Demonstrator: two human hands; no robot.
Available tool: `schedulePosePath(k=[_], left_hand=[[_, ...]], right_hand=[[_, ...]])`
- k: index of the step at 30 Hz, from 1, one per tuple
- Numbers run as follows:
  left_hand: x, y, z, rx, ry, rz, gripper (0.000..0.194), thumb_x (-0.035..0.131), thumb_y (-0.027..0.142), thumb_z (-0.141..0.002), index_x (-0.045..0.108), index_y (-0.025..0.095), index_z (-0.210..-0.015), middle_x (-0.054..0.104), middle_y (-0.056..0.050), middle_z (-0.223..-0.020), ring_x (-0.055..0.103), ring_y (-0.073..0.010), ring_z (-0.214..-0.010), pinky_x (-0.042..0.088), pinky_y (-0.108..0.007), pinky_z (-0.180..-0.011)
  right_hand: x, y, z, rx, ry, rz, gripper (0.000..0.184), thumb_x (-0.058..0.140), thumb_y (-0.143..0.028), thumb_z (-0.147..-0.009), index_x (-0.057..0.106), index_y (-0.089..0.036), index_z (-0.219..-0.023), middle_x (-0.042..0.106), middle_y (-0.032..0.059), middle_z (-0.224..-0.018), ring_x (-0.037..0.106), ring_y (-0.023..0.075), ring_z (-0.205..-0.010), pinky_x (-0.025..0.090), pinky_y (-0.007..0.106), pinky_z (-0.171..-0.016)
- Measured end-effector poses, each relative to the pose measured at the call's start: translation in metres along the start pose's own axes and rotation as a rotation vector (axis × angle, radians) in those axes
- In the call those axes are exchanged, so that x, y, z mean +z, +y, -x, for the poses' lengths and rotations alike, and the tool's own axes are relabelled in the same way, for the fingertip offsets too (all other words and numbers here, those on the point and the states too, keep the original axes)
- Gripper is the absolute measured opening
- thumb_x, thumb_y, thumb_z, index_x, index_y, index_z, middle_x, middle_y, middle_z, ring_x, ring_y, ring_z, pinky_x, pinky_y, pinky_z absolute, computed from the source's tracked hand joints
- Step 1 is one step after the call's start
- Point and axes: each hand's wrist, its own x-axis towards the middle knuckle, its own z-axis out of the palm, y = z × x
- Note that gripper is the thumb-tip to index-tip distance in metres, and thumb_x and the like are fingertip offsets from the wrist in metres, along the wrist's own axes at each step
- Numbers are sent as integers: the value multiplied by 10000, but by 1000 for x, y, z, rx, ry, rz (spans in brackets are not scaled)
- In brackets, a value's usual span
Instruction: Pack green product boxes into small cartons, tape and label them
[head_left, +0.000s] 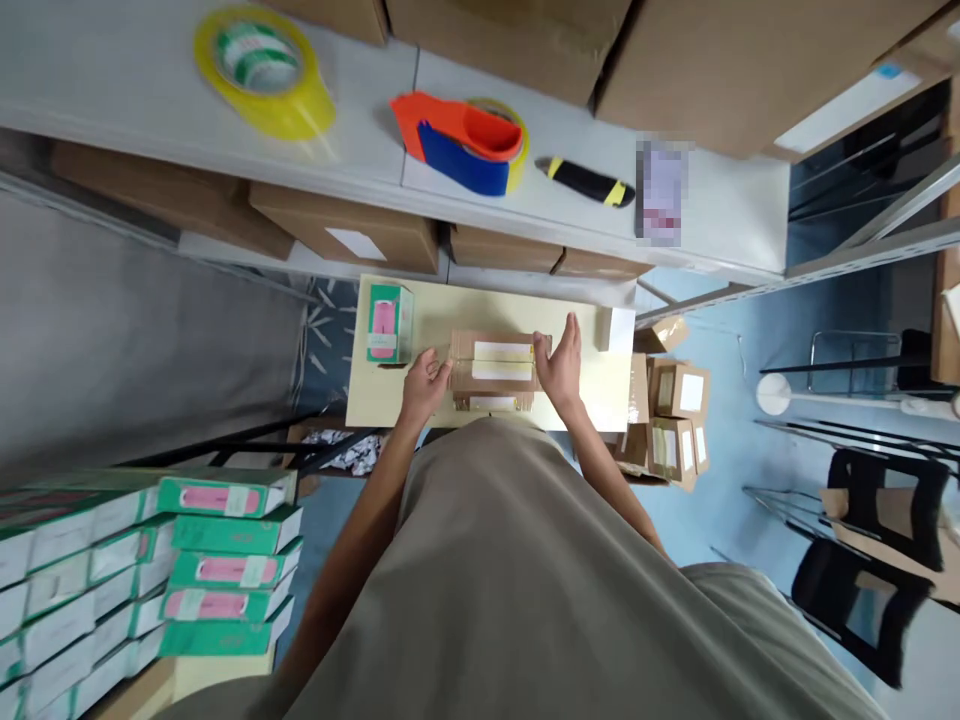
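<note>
Cardboard box (pixel 496 371) lies on the counter (pixel 604 392) between left hand (pixel 425 386) and right hand (pixel 559 368). Left fingers half-curled, loose, contact unclear; right fingers straight, thumb apart. Judged fairly light, stiff-walled, crushable under hard squeezing; best gripped at both ends, palms flat.

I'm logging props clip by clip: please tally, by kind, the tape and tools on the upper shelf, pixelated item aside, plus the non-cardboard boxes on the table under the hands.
Loose tape roll: 1
Tape dispenser: 1
Black-and-yellow cutter: 1
Boxes: 2 (green box, white box)
Total: 5
</note>
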Motion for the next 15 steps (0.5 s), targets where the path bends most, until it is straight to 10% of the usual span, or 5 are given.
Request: schedulePosePath(k=[7, 15], left_hand=[[50, -13, 8, -44, -40, -92, 666, 874, 568, -904, 637, 205, -1409, 774, -204, -1366, 731, -379, -1342, 558, -520, -1184], [29, 3, 2, 116, 32, -239, 467, 530, 668, -1102, 656, 246, -947, 730, -121, -947, 748, -354, -1129, 575, -492, -1104]], right_hand=[[65, 47, 44, 305, -263, -14, 885, 426, -603, -1151, 235, 15, -1755, 522, 374, -1692, 626, 391, -1515, 564, 455, -1148], [25, 74, 43, 147, -325, -182, 632, 179, -471, -1196, 578, -135, -1552, 780, 199, -1368, 761, 259, -1191, 592, 317, -981]])
